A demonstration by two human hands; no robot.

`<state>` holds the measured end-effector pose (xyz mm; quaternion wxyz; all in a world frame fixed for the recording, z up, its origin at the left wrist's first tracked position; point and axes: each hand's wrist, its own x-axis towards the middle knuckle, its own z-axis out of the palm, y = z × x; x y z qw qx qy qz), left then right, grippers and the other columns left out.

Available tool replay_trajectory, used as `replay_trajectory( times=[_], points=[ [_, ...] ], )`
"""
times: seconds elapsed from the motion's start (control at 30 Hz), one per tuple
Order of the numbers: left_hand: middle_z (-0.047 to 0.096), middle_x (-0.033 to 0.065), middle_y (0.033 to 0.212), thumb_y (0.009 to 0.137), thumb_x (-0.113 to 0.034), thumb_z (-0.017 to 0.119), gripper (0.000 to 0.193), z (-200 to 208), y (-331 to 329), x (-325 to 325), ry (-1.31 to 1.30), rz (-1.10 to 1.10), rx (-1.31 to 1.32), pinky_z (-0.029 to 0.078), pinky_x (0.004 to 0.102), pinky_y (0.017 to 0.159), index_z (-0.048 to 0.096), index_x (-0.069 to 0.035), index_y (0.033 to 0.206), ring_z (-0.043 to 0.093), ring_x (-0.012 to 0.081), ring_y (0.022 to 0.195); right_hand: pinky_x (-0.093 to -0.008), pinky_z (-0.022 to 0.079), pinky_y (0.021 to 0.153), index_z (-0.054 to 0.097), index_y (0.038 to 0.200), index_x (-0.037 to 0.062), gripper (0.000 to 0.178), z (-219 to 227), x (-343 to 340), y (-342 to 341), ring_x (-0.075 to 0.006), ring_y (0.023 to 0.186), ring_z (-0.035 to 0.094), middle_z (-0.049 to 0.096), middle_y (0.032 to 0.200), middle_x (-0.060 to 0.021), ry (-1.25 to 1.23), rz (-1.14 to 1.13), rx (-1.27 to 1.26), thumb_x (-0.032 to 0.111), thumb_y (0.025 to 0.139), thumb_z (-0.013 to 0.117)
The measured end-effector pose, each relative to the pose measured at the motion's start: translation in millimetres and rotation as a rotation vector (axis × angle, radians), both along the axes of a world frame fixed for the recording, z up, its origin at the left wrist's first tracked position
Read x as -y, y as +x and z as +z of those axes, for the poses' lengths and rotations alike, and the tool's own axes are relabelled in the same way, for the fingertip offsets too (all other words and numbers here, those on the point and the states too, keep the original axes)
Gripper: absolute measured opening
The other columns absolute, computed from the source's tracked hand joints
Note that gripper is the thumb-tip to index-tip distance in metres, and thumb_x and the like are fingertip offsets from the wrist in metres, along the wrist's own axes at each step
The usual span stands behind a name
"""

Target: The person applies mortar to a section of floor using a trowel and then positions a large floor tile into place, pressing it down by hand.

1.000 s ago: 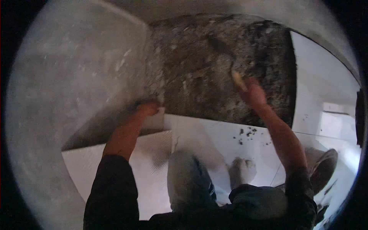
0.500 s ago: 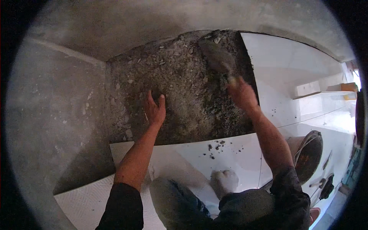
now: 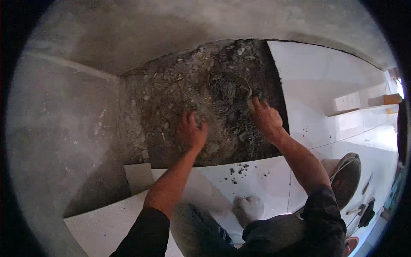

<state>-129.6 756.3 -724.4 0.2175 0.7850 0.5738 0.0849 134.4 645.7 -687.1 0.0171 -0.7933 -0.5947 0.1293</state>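
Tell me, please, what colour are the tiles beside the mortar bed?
Glossy white tiles, clearest in the head view, right of the grey mortar bed.

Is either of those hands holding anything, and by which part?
The right hand grips a trowel by its handle, blade in the mortar bed. The left hand holds nothing, pressed flat on the mortar.

trowel blade (image 3: pixel 229 85): coated in grey mortar, its outline hard to part from the mortar bed (image 3: pixel 192 98) under it; handle hidden inside the right hand (image 3: pixel 265 120). left hand (image 3: pixel 192 132): palm down on the bed, underside not visible, fingertips blend into the rubble. pan (image 3: pixel 346 177) at right: partly covered by the right forearm, contents too dark to tell. small tools (image 3: pixel 364 210) near the right rim: too small and warped to name. person's knees and foot (image 3: pixel 248 207): cut by the lower edge. yellow-topped object (image 3: pixel 385 100) at far right: blurred, cropped by the rim.
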Motion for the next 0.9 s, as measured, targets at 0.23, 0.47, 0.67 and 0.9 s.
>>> replay_trajectory(
  times=[0.23,0.47,0.67,0.9],
  points=[
    [0.03,0.0198,0.144,0.087,-0.021,0.061,0.057,17,-39,36,-0.011,-0.33,0.016,0.024,0.0583,0.104,0.038,-0.013,0.139,0.031,0.039,0.131,-0.046,0.055,0.077,0.043,0.129,0.0108,0.043,46,-38,10,-0.0373,0.098,0.062,0.055,0.117,-0.0209,0.045,-0.232,-0.075,0.019,0.089,0.057],
    [0.019,0.0216,0.151,0.094,-0.032,0.052,0.063,-2,-22,27,0.111,-0.037,0.213,0.016,0.057,0.11,0.025,-0.009,0.146,0.021,0.0401,0.138,-0.0464,0.057,0.072,0.04,0.13,0.0054,0.043,22,-85,-8,-0.0392,0.096,0.064,0.057,0.112,-0.024,-0.08,-0.154,-0.121,0.011,0.09,0.052],
    [0.015,0.0196,0.153,0.095,-0.05,0.043,0.072,14,2,8,-0.116,0.084,-0.073,0.014,0.0569,0.111,0.02,-0.007,0.148,0.016,0.0383,0.141,-0.0456,0.057,0.073,0.042,0.128,0.0093,0.04,24,-43,-45,-0.0393,0.094,0.064,0.056,0.113,-0.0213,-0.076,0.124,-0.067,0.014,0.09,0.053],
    [0.016,0.0211,0.152,0.093,-0.053,0.046,0.075,1,-60,15,-0.077,-0.233,0.266,0.015,0.0563,0.111,0.022,-0.006,0.147,0.015,0.0396,0.14,-0.0455,0.052,0.084,0.046,0.13,0.0171,0.041,73,-90,-16,-0.0362,0.104,0.06,0.051,0.129,-0.0162,-0.098,-0.062,-0.045,0.021,0.089,0.055]
  ],
)
